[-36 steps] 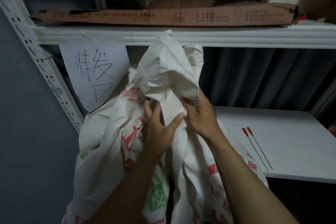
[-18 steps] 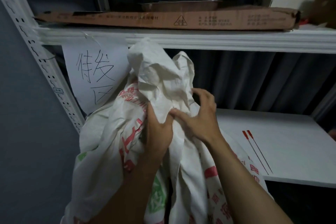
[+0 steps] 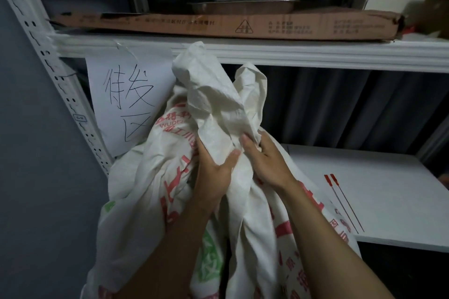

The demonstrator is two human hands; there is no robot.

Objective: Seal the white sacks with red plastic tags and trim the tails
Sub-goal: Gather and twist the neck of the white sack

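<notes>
A white woven sack (image 3: pixel 150 189) with red and green print leans against the shelf in front of me, its crumpled mouth (image 3: pixel 213 94) bunched upward. My left hand (image 3: pixel 213 172) grips the gathered neck from the left, thumb across the front. My right hand (image 3: pixel 264 160) holds the neck from the right, fingers curled into the fabric. Two red plastic tags (image 3: pixel 340 196) with long thin tails lie side by side on the white shelf (image 3: pixel 379 189) to the right, apart from both hands.
A perforated white shelf post (image 3: pixel 48 60) runs down the left. A handwritten paper sign (image 3: pixel 126 102) hangs from the upper shelf beam (image 3: pixel 315 53). A flat cardboard box (image 3: pixel 230 25) and a metal tray (image 3: pixel 243 6) lie on the upper shelf.
My right hand has closed back onto the sack neck after opening beside it. The bunched top has shifted left and been gathered tighter between both hands.
</notes>
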